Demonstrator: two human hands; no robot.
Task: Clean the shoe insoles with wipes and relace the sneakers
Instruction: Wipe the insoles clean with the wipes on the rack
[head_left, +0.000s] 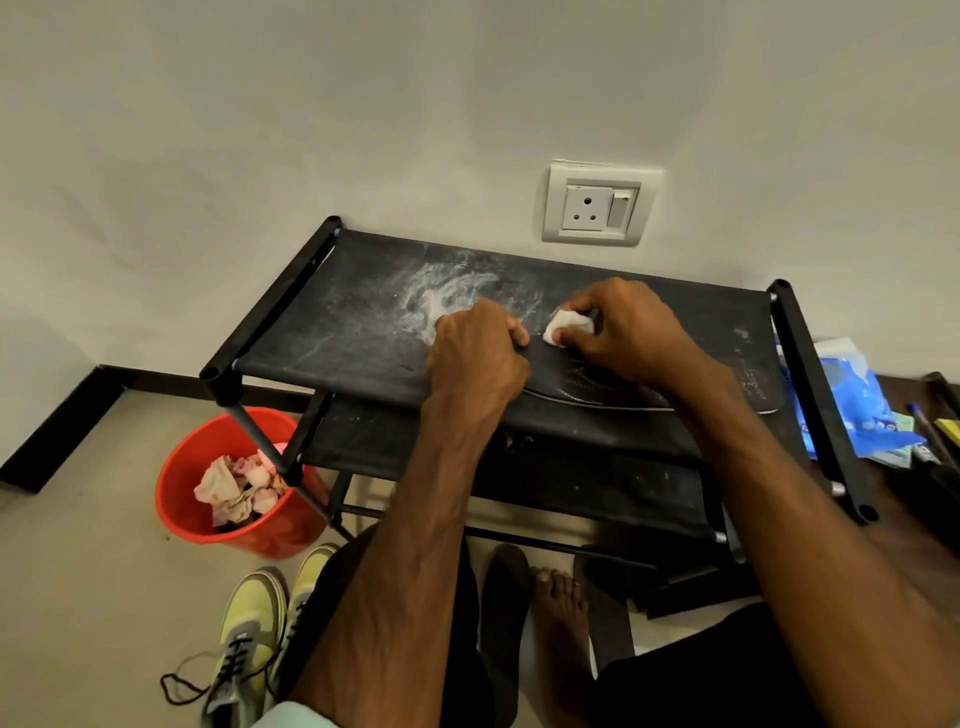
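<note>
One black insole (592, 382) lay flat on the top shelf of the shoe rack (363, 332) at centre frame, its long axis running left to right and dipping slightly rightward; toe or heel end, I could not tell. The left hand (478, 353) gripped its left end. The right hand (628, 332) pinched a crumpled wipe (569, 326) just right of that grip, so most of the insole's length probably lay to the right.

Soft, even indoor light, rather dim, leaves the wall (363, 104) a flat warm grey. Shadows are faint — one dusky patch sits in the left corner above the skirting (52, 431). The white wipe (567, 326) is the brightest spot. The wide lens bows lines near the edges, and the blue packet (857, 410) at far right is smeared.
</note>
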